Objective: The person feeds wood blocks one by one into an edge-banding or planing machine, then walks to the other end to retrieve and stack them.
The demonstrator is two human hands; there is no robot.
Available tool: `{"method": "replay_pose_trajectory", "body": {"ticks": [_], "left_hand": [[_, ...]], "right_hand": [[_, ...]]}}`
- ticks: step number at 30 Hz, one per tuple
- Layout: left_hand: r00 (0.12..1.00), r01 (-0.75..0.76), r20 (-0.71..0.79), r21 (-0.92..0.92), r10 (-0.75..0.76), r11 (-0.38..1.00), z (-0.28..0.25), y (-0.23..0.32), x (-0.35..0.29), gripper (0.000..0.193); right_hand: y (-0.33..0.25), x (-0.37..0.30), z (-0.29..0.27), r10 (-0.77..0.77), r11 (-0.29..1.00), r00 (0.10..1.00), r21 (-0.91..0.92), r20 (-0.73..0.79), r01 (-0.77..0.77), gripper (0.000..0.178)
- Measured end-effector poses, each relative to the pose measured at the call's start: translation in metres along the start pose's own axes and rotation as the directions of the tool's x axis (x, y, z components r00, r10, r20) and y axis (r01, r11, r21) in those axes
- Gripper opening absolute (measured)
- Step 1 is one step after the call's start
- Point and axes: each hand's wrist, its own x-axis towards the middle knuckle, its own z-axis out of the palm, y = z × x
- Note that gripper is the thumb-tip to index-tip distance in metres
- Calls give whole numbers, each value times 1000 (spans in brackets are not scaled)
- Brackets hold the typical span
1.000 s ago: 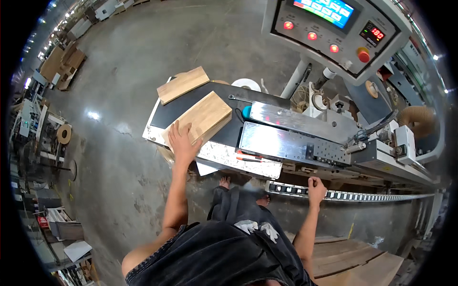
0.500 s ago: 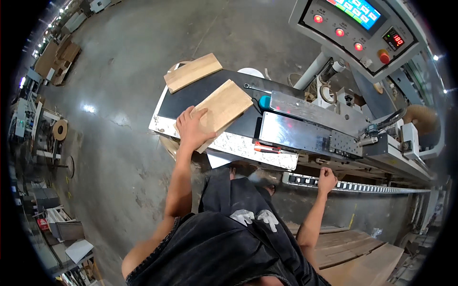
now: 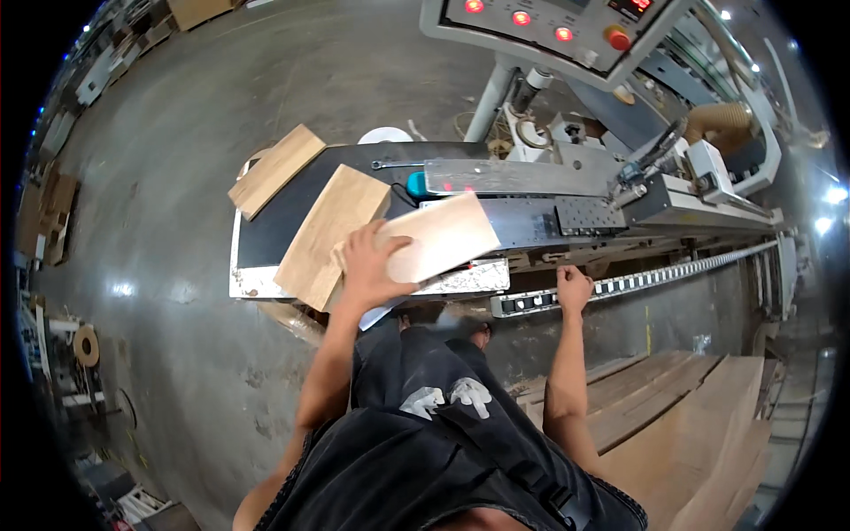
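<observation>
My left hand (image 3: 372, 265) grips the left end of a pale wooden board (image 3: 447, 237), fingers over its top. That board is tilted and stretches right, over the front of the metal infeed plate. Left of the hand lies a second wooden board (image 3: 332, 226) on the dark machine table (image 3: 274, 228), and a narrower wooden board (image 3: 279, 170) rests at the far left corner. My right hand (image 3: 575, 288) is curled closed beside the roller rail (image 3: 637, 281); anything inside its fingers is hidden.
A control panel (image 3: 549, 26) with red-lit buttons hangs above the machine at the far right. A wrench (image 3: 398, 165) and a teal object (image 3: 416, 184) lie near the metal guide bar (image 3: 513, 177). Large wooden panels (image 3: 682, 425) are stacked at my lower right.
My left hand has lifted the upper board off the stacked one and carried it right, uncovering the board beneath. The view has shifted; my right hand remains closed by the rail.
</observation>
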Motion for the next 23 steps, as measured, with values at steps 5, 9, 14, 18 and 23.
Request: {"method": "replay_pose_trajectory", "body": {"ticks": [5,9,14,18,23], "left_hand": [[972,-155,166,-78,167,985,73,22,41,81],[960,-210,174,-82,221,974,115,36,68,83],[956,-210,179,-126,230,970,148,52,94,68],[964,-206,154,-66,214,976,156,64,105,62],[966,-194,163,-43,199,980,158,69,106,63]], "right_hand": [[-2,-1,1,9,1000,1000,15,2,-9,20],[-6,-2,-2,31,999,999,31,-15,-31,20],[-9,-2,-3,40,999,999,25,-19,-40,21],[-11,-3,-8,58,998,998,24,21,-58,20],[-14,-2,-11,68,998,997,7,41,-69,20]]}}
